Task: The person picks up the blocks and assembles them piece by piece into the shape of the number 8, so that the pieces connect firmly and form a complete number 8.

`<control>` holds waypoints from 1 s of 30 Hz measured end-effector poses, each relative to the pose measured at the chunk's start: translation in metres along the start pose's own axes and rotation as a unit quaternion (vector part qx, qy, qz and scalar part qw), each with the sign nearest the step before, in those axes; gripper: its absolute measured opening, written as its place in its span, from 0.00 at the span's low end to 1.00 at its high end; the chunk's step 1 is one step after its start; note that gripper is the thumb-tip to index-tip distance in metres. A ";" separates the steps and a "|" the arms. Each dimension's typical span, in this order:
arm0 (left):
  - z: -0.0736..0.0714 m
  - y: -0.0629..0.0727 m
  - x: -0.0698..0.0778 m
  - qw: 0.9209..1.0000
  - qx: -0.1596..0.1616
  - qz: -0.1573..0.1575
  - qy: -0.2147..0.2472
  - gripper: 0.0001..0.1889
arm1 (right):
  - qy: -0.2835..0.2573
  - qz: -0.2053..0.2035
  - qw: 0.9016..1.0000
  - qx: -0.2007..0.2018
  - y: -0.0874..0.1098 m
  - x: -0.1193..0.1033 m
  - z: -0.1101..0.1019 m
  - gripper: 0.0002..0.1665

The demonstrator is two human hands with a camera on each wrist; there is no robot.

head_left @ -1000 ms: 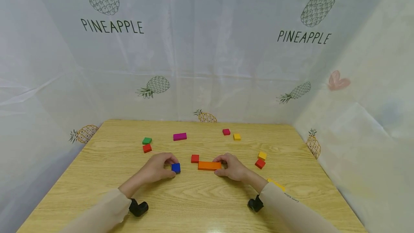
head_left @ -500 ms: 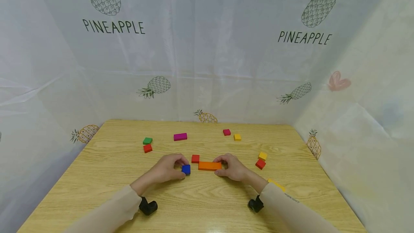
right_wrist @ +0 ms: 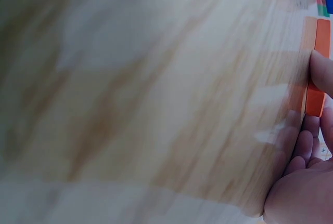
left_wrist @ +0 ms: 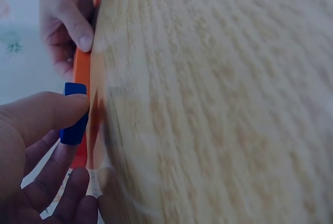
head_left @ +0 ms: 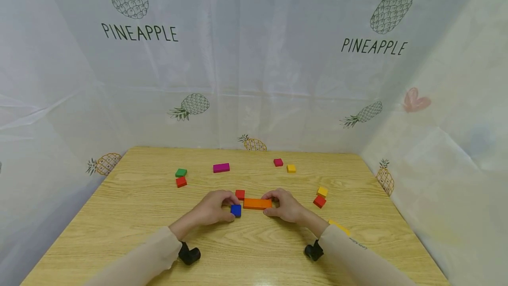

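Note:
My left hand [head_left: 216,208] pinches a small blue block [head_left: 236,210] between thumb and fingers, just off the left end of a long orange block [head_left: 254,204]. In the left wrist view the blue block [left_wrist: 73,133] is held close over the table, thumb across its near face. My right hand [head_left: 287,206] grips the right end of the orange block, which lies flat; the right wrist view shows the thumb on the side of the orange block [right_wrist: 322,37]. A red block [head_left: 240,194] sits at the orange block's far left corner, partly behind my left fingers.
Green [head_left: 181,172] and red [head_left: 181,182] blocks lie at the left, a purple block [head_left: 221,168] farther back. Pink [head_left: 278,162] and yellow [head_left: 291,168] blocks stand back right. Another yellow block [head_left: 322,191] and red block [head_left: 319,201] lie right. My right sleeve partly covers a yellow piece [head_left: 338,227].
My left hand has carried the blue block rightward, from well apart to close beside the orange block's left end. My right hand and the orange block have stayed in place.

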State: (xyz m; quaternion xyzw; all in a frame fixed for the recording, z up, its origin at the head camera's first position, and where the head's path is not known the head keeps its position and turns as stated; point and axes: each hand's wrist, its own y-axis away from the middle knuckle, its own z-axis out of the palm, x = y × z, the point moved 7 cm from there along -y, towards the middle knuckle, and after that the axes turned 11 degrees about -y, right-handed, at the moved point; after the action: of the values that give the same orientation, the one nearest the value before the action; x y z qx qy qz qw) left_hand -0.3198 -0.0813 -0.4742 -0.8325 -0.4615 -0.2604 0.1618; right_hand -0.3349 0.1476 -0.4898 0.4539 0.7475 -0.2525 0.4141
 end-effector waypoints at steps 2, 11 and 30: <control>0.000 0.000 0.002 1.000 0.001 0.001 -0.002 0.16 | 0.001 -0.002 1.000 -0.001 0.000 0.000 0.000 0.16; 0.002 0.001 0.005 1.000 0.002 0.007 -0.009 0.16 | -0.001 -0.007 1.000 -0.005 -0.001 0.000 0.000 0.16; 0.007 -0.003 -0.001 1.000 -0.004 -0.012 -0.004 0.15 | -0.002 -0.003 1.000 -0.008 -0.001 0.000 0.000 0.16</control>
State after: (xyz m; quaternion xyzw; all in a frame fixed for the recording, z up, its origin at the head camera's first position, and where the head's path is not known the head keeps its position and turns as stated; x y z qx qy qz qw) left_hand -0.3207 -0.0763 -0.4805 -0.8283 -0.4713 -0.2613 0.1535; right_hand -0.3358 0.1466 -0.4899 0.4475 0.7501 -0.2491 0.4183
